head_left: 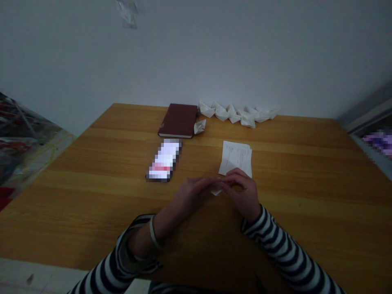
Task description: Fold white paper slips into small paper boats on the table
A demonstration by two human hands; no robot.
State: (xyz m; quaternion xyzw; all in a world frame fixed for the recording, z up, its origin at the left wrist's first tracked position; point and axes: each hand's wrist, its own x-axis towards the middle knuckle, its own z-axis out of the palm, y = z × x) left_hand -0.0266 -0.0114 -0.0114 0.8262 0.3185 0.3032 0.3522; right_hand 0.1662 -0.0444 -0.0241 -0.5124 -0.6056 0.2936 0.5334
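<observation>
Left hand (190, 197), right hand (241, 192) curling nearly closed, fingertips pinching small white paper piece (216, 191) over wooden tabletop (92, 212). Paper handling light, soft, easily creased; gripping best along folded edges.

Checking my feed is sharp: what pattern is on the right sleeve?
The right sleeve has dark and white horizontal stripes, shown best in the head view.

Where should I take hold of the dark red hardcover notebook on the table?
Pinch the dark red hardcover notebook at its left edge, coming from the left with your left hand: it lies flat, a small folded white paper crowds its right edge, and a blurred flat object sits just in front.
</observation>
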